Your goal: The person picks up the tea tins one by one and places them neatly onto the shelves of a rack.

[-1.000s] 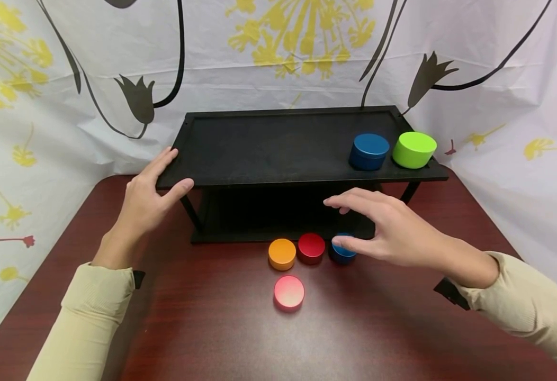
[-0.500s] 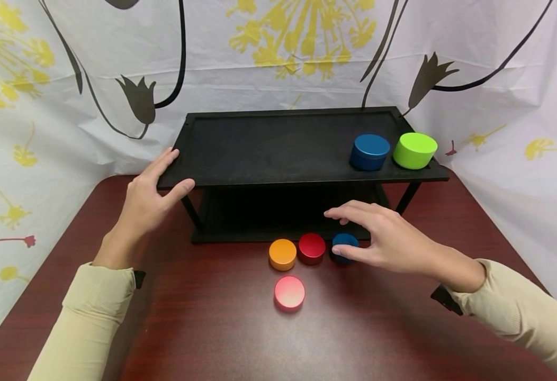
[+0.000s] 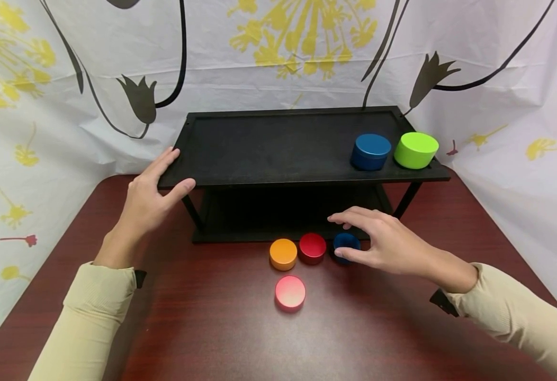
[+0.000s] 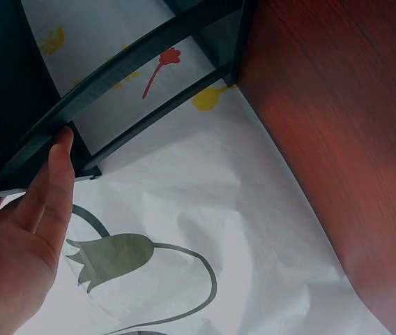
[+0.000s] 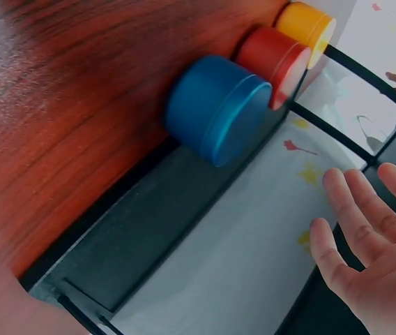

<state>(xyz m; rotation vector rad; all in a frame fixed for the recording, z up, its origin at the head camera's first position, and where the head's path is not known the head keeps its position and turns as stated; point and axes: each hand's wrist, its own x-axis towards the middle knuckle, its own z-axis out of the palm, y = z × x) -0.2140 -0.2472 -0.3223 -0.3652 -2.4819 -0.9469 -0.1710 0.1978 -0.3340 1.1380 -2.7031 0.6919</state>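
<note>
My left hand (image 3: 147,203) rests on the left front corner of a black two-tier shelf (image 3: 259,148), fingers along its end and thumb near the front edge. In the left wrist view the fingers (image 4: 58,181) lie against the shelf's end. My right hand (image 3: 383,238) hovers with fingers and thumb spread beside a small blue round tin (image 3: 347,242), the thumb overlapping it in the head view. The right wrist view shows this blue tin (image 5: 215,112) apart from the fingers (image 5: 358,216). To its left stand a red tin (image 3: 312,247) and an orange tin (image 3: 283,254).
A pink-red tin (image 3: 290,292) sits nearer on the dark red wooden table (image 3: 202,328). On the upper shelf, toward the right, stand a larger blue tin (image 3: 371,152) and a lime green tin (image 3: 415,151). A patterned white curtain (image 3: 259,84) hangs behind and at both sides.
My right hand has come lower and toward me beside the small blue tin, fingers still spread. The left hand and the tins stay in place.
</note>
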